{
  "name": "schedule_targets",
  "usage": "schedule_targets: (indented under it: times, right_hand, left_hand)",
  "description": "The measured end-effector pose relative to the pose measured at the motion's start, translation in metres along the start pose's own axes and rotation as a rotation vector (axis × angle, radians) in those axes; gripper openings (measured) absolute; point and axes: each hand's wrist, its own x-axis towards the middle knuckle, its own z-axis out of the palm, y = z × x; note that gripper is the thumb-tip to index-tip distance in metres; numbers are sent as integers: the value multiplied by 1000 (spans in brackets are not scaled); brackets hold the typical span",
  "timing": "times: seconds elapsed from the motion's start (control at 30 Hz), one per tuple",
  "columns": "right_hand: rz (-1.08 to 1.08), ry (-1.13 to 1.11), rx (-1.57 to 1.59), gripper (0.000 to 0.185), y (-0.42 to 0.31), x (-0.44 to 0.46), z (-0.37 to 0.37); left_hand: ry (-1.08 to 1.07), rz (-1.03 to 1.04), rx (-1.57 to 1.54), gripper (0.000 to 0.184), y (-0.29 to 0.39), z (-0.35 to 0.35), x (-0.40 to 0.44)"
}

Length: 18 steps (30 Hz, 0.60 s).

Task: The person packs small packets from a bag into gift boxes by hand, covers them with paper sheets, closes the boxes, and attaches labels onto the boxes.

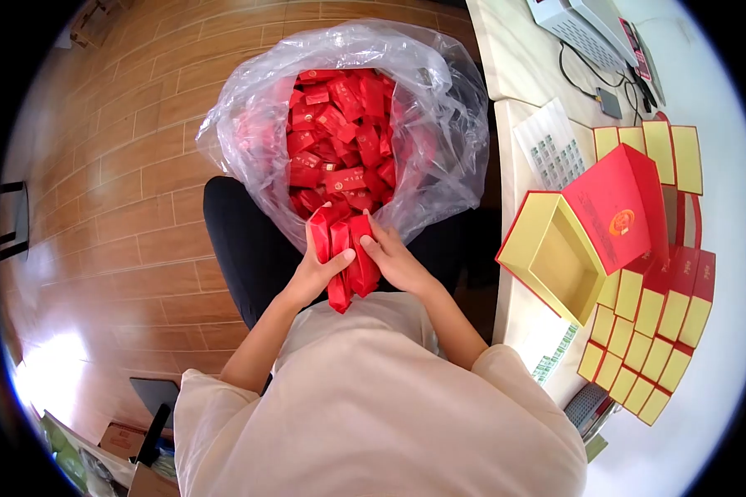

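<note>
Side by side between my two hands are several red packets (341, 255), upright and pressed together. My left hand (313, 269) grips them from the left, its thumb lying across the front. From the right, my right hand (392, 258) holds the same bunch, fingers bent against the outer packet. Just beyond my hands, a large clear plastic bag (249, 108) gapes open, filled with many loose red packets (340, 137). On the table at the right lies an open red and gold box (559, 261), its yellow inside showing.
The cream table (514, 74) bears stacked red and yellow boxes (646, 335), sticker sheets (553, 149), a white device (584, 33) and cables. My knees flank the bag on the wooden floor (153, 199). Cardboard boxes (123, 441) stand at the lower left.
</note>
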Motion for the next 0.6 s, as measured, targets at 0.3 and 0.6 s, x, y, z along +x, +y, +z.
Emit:
schedule_targets:
  times: [0.3, 0.6]
  right_hand:
    - [-257, 228, 93, 47, -9, -25, 26]
    - [-244, -69, 521, 45, 11, -42, 21]
  left_hand:
    - [106, 67, 392, 70, -10, 15, -15]
    - [9, -125, 392, 60, -14, 3, -41]
